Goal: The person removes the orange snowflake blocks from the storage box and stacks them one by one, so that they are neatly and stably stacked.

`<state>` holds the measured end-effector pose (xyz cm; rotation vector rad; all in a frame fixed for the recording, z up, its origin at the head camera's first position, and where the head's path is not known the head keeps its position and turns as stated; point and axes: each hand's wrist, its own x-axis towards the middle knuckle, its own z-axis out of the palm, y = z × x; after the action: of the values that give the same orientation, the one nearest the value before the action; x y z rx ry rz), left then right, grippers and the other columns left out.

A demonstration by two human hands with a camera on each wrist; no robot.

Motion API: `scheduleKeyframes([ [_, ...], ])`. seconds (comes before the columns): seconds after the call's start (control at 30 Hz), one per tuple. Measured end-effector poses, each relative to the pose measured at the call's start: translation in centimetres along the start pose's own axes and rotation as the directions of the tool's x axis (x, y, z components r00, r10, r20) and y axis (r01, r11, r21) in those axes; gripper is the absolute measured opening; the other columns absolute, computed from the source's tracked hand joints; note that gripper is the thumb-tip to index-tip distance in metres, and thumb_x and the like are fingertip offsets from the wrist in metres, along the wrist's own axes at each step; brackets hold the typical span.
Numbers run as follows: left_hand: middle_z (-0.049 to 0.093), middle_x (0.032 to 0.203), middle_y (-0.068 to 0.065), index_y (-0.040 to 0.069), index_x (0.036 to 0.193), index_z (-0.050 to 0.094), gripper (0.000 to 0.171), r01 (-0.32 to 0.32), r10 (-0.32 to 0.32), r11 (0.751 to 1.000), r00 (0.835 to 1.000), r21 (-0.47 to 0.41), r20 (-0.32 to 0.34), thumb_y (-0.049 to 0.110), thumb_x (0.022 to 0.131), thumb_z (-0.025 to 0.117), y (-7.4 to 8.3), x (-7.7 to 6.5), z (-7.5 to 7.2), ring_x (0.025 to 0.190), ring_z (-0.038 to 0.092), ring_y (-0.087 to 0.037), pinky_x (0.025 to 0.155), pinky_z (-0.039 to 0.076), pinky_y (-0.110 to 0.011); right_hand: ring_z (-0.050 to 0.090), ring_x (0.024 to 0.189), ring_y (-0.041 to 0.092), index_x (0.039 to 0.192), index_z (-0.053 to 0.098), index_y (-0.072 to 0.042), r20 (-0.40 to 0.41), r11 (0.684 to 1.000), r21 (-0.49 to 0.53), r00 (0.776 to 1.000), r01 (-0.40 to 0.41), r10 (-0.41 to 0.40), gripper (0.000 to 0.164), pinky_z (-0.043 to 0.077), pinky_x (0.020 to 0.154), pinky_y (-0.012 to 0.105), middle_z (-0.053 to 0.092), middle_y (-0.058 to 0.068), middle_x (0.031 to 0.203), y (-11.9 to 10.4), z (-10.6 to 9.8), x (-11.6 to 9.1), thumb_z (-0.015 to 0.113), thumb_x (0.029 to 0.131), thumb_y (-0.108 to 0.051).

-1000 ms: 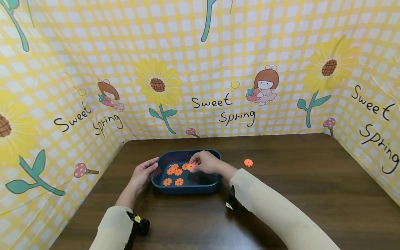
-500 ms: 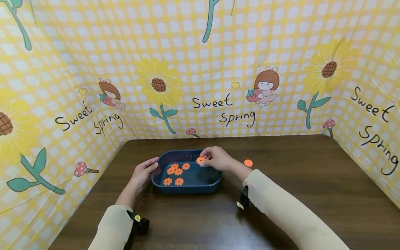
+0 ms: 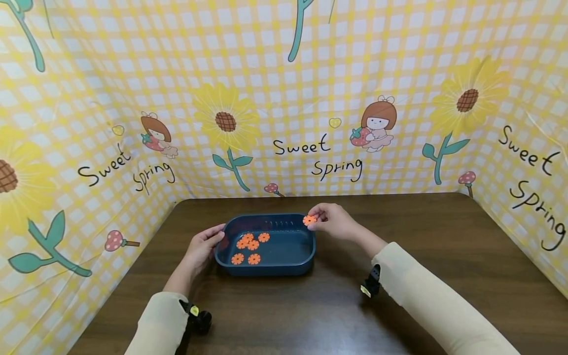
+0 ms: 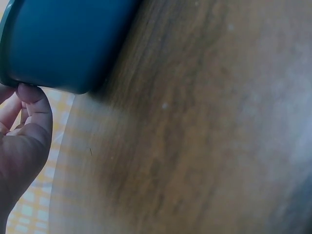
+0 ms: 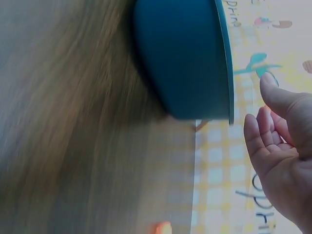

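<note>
- Orange flower disc [image 3: 309,220] pinched in the right hand [image 3: 335,223], at the blue tray's [image 3: 266,271] back right corner
- Left hand [image 3: 198,250] gripping the tray's left end
- Six more discs [image 3: 253,244] inside (tray towards the tabletop's [image 3: 426,231] back edge)

From my end, the head view comes through bright and fairly sharp, with even light on the yellow-and-white checked printed cloth [image 3: 284,98]. A whitish glare sits at the near middle of the dark brown wood-grain tabletop [image 3: 443,231]; soft shadows lie beneath the dark blue rounded rectangular tray [image 3: 266,270] and the cream fabric right sleeve [image 3: 435,291]. My wrist views are dimmer, bluish and hazy: wood grain smears, and pale sheen veils the tabletop on the left one.
</note>
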<state>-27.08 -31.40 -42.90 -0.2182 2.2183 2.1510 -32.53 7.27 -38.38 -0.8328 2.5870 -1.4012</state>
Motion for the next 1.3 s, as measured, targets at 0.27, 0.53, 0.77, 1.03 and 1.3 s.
scheduleKeyframes([
  [0.27,0.057,0.133,-0.009,0.002,0.146,0.043,0.050,0.011,-0.011,1.000,1.000,-0.008,0.000,0.019,0.100,0.057,0.0,0.0,0.0,0.106,0.063,-0.018,0.083,0.054,-0.028,0.056,0.082,0.021,0.109,0.064,-0.001,-0.056,1.000,-0.008,0.998,-0.012,0.012,0.030,0.050,0.071,0.030,0.062,0.007,0.093,1.8,-2.0,-1.5,0.076,0.086,-0.017],
  [0.53,0.059,0.130,-0.010,0.000,0.145,0.043,0.051,-0.006,0.006,1.000,1.000,-0.004,0.004,0.019,0.100,0.058,0.0,-0.1,0.1,0.105,0.063,-0.018,0.081,0.054,-0.027,0.054,0.085,0.023,0.112,0.062,0.000,-0.107,0.996,0.002,0.991,-0.086,0.086,0.031,0.048,0.074,0.034,0.060,0.009,0.098,3.7,-3.7,-3.4,0.074,0.088,-0.016],
  [0.77,0.061,0.127,-0.010,-0.001,0.145,0.042,0.051,-0.024,0.024,1.000,1.000,-0.008,0.005,0.017,0.100,0.057,-0.1,-0.1,0.0,0.106,0.064,-0.021,0.084,0.054,-0.028,0.053,0.083,0.023,0.111,0.061,0.001,-0.130,0.990,-0.016,0.982,-0.140,0.137,0.029,0.048,0.068,0.033,0.059,0.010,0.097,6.4,-4.5,-4.0,0.072,0.089,-0.014],
  [1.03,0.062,0.125,-0.007,0.000,0.145,0.042,0.050,-0.007,0.007,1.000,1.000,-0.026,0.004,0.016,0.100,0.056,0.0,0.0,-0.1,0.105,0.064,-0.019,0.085,0.053,-0.029,0.054,0.078,0.022,0.111,0.062,0.005,-0.106,0.986,0.012,0.980,-0.168,0.168,0.028,0.047,0.064,0.030,0.061,0.010,0.093,8.6,-4.9,-4.2,0.071,0.089,-0.011],
  [1.3,0.061,0.126,-0.008,0.000,0.145,0.042,0.050,-0.006,0.006,1.000,1.000,-0.019,0.007,0.017,0.100,0.056,0.0,0.0,0.1,0.106,0.063,-0.020,0.086,0.053,-0.030,0.053,0.079,0.021,0.111,0.061,0.007,-0.086,0.982,0.036,0.978,-0.187,0.190,0.029,0.047,0.065,0.031,0.061,0.012,0.095,9.7,-5.0,-4.4,0.071,0.089,-0.010],
])
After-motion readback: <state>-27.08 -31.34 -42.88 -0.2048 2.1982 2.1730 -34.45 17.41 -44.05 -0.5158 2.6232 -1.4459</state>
